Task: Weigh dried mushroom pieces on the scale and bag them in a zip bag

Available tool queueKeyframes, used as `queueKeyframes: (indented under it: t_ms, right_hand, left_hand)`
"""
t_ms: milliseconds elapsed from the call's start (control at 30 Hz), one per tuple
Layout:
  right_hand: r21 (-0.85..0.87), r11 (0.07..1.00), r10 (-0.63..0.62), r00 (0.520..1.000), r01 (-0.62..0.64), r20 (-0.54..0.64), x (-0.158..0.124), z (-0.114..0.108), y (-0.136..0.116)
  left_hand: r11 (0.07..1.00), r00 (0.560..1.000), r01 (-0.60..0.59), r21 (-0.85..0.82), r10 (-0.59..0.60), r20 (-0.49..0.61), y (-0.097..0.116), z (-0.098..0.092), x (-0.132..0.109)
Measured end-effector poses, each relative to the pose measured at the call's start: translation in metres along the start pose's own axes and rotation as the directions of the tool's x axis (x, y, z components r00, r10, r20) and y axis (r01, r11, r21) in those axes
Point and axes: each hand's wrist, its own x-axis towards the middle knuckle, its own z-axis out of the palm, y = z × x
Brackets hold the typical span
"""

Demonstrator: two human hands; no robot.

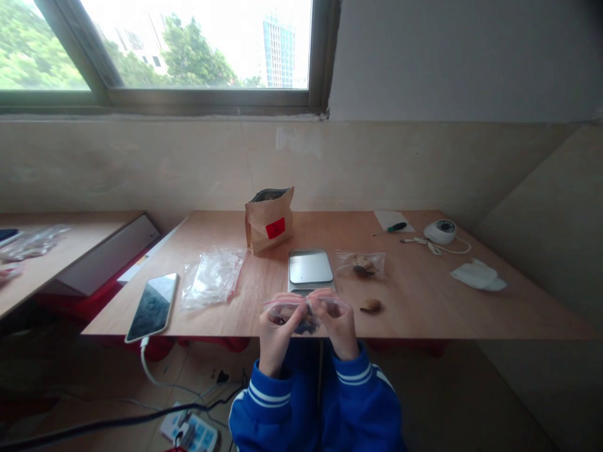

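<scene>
Both my left hand (280, 326) and my right hand (336, 317) pinch the top edge of a clear zip bag (307, 323) with a pink-red seal strip, held just over the table's front edge. Dark pieces show inside it, too covered to name. Right behind the hands sits a small kitchen scale (309, 267) with a bare metal plate. To its right lies a filled zip bag (362, 265) of brownish dried pieces. A single brown dried piece (371, 306) rests on the wood near my right hand. Behind the scale stands an open kraft paper pouch (269, 221) with a red label.
Flat clear zip bags (211, 276) lie on the left, beside a phone (153, 306) on a charging cable. Toward the right are a green-handled screwdriver (396, 226), a white round device (440, 231) with a cord and a crumpled white tissue (478, 275). A power strip (191, 430) lies below.
</scene>
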Motion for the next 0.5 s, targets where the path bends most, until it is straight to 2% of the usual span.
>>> queueKeyframes:
  t_ms: [133,233,333,400,500]
  right_hand:
    - [-0.02,1.0,0.008,1.0,-0.008,-0.006,-0.002,0.002,-0.001]
    - [-0.034,0.999,0.035,0.998,-0.037,-0.047,-0.005,0.004,-0.004]
    - [-0.029,0.999,0.037,0.999,-0.038,-0.037,-0.006,0.003,-0.008]
    - [-0.029,0.998,0.063,0.998,-0.063,0.01,-0.006,-0.001,-0.009]
    - [-0.039,0.99,0.136,0.989,-0.134,0.054,-0.004,-0.01,-0.011]
  left_hand:
    - [0.999,0.999,0.039,0.009,-0.039,-0.017,0.004,0.006,-0.001]
    - [1.0,0.995,0.013,0.025,-0.011,-0.1,0.004,0.012,-0.002]
    - [1.0,0.987,-0.008,0.02,0.011,-0.158,0.002,0.011,-0.001]
    - [0.999,0.988,0.045,-0.011,-0.046,-0.145,0.0,0.007,0.0]
    - [0.98,0.981,0.185,-0.076,-0.189,-0.05,-0.004,-0.002,0.001]
